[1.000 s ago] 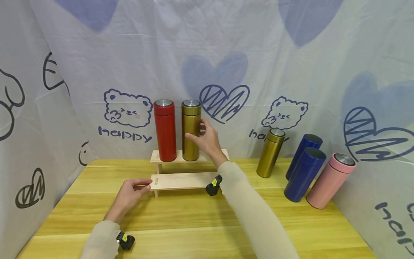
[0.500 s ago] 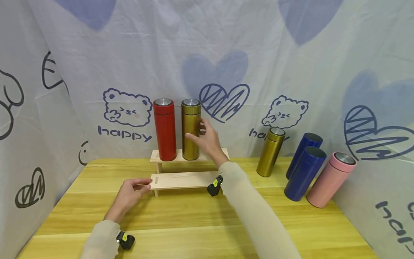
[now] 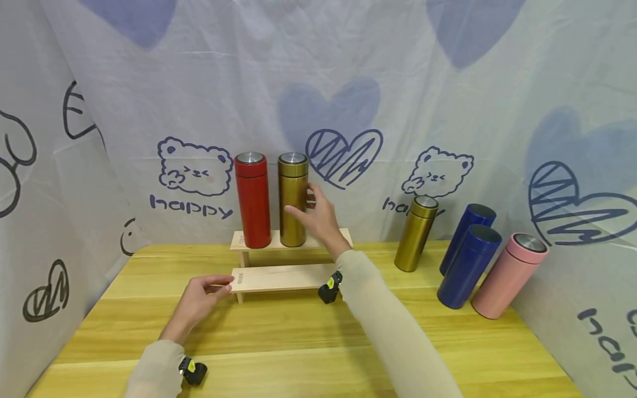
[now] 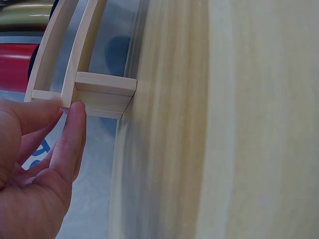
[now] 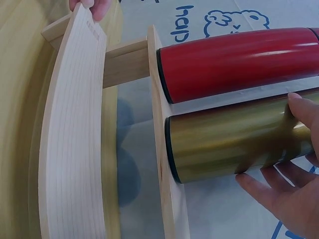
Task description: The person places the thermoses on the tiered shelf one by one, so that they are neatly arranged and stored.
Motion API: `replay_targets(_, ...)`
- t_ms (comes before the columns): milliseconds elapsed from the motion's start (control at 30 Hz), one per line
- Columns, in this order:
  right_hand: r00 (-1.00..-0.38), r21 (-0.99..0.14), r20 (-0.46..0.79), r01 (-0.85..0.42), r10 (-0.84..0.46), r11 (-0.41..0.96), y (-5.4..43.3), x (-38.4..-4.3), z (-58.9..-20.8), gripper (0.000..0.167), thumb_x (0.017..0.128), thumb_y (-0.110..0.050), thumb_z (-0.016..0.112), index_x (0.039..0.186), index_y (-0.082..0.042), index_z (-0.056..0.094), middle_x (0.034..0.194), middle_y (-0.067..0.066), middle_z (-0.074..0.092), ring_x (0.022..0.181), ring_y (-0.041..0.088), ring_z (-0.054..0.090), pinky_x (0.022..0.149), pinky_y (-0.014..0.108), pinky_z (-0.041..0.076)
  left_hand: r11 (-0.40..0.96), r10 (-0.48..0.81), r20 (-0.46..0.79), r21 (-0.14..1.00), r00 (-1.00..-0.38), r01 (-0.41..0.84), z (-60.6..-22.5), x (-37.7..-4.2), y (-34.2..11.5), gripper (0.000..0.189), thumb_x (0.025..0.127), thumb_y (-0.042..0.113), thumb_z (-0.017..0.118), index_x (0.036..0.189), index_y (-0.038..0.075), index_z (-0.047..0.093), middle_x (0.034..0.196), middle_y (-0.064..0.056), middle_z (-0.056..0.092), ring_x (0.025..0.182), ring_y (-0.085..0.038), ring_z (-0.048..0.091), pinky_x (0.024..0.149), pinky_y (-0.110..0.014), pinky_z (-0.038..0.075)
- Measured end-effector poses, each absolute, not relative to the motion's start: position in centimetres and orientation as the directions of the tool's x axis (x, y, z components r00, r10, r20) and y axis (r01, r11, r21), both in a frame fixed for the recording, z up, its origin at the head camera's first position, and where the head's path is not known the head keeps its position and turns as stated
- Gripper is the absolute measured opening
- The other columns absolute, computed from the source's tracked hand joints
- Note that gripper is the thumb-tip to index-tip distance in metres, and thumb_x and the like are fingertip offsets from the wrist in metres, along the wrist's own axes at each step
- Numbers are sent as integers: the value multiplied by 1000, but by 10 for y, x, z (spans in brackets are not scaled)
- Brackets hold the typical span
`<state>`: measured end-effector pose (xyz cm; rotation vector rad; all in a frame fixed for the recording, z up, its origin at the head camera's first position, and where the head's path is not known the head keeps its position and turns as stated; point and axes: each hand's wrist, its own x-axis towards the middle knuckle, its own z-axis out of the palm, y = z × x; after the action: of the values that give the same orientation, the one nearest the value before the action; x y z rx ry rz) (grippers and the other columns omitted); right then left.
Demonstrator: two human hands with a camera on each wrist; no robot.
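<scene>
positions match the earlier frames: left hand [image 3: 198, 301] and right hand [image 3: 319, 218] show no clear movement. left hand pinches the left end of the lower board [image 3: 283, 277] of a two-tier wooden stand [image 3: 244, 258], thumb above, fingers below. right hand grips a gold flask [image 3: 292, 207], thumb and fingers on opposite sides; it stands upright on the upper board [image 3: 313, 241], near a red flask [image 3: 254, 213]. second gold flask [image 3: 416, 237], two blue flasks [image 3: 468, 271] and a pink flask [image 3: 508, 279] stand on the worktop [image 3: 298, 342], right of the stand.
</scene>
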<state>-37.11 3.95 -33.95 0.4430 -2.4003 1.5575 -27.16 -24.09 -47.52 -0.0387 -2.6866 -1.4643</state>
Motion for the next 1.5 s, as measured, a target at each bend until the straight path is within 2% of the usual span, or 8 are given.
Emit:
replay_targets(500,-949,-868,278,-316,-150,384,59,-369,-337,86,91,-40,77,160,-16,32,152,19,53,136,40,55,112,52,47,537,-15,91,841,-996,68,-477,-272,-241,29,101,11,66,128,4,72,131,-20,71,114,-31,70,79,-17,52)
replay_targets(933,-933,-840,340,-357,-116,409,95,-354,-332,78,94,-35,76,158,-14,37,149,19,57,132,40,58,108,52,50,538,-19,66,842,-998,45,-476,-271,-241,30,101,14,66,130,6,71,134,-19,69,118,-32,67,80,-17,51)
replay_targets(1233,-940,-831,337,-323,-52,453,131,-346,-339,76,95,-35,75,157,-14,38,148,17,58,132,39,59,108,53,50,543,-22,68,838,-997,45,-477,-272,-240,29,101,13,66,128,6,72,132,-19,70,117,-31,68,80,-19,52)
replay_targets(1500,-932,-818,362,-321,-8,477,161,-340,-345,72,96,-27,75,156,-9,39,147,23,56,131,44,59,107,54,51,548,-22,71,835,-997,47,-476,-272,-241,29,101,13,66,129,6,72,132,-19,70,116,-31,68,81,-20,52)
